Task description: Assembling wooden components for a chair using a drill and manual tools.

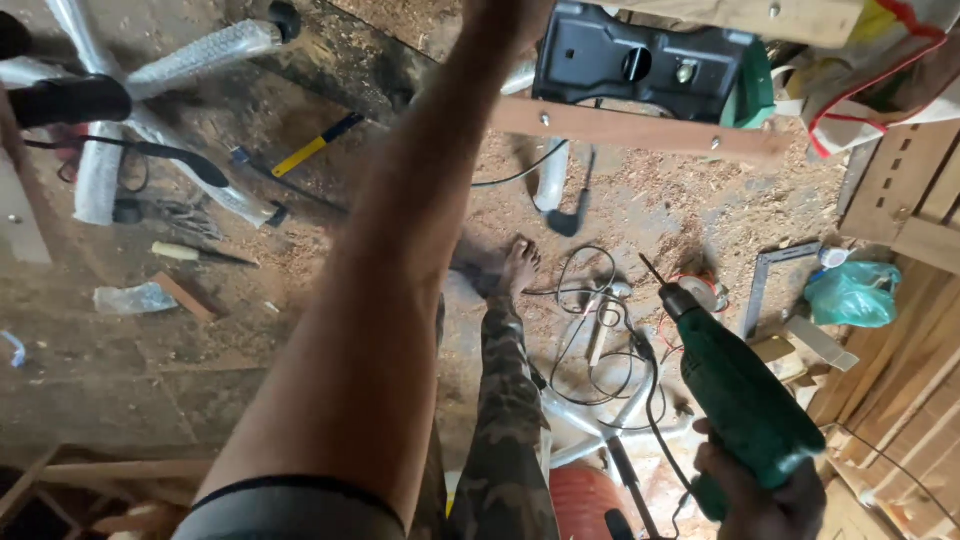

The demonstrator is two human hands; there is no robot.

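My right hand (760,495) grips a green power drill (745,400) at the lower right, its bit (653,270) pointing up and to the left. My left forearm crosses the middle of the view up to the top edge. There my left hand (497,12) is mostly cut off, close to a black metal plate (630,60). The plate sits against a wooden board (640,130) with screws in it. What the left hand holds is hidden.
My bare foot (505,265) and camouflage trouser leg (510,400) stand on a sawdust-covered floor. Around them lie tangled cables (600,330), a yellow-handled hammer (310,148), bubble-wrapped chair legs (190,55), a metal square (765,285), a green bag (855,293) and wooden crates (905,195).
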